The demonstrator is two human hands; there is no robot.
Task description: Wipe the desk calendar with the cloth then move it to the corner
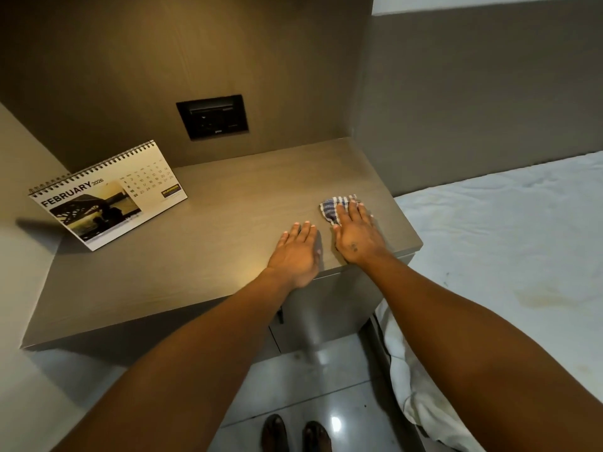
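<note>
A spiral-bound desk calendar (107,197) showing February stands upright at the far left of the brown desk (202,223), close to the left wall. A blue-and-white checked cloth (334,207) lies crumpled near the desk's right edge. My right hand (357,236) rests flat with its fingers spread, the fingertips lying on the cloth without gripping it. My left hand (298,252) lies flat on the desk just to the left of it, palm down, holding nothing. Both hands are well to the right of the calendar.
A black socket panel (212,117) is set in the back wall above the desk. A bed with a white sheet (505,243) runs along the desk's right side. Below are drawers, a shiny tiled floor and my feet (295,433).
</note>
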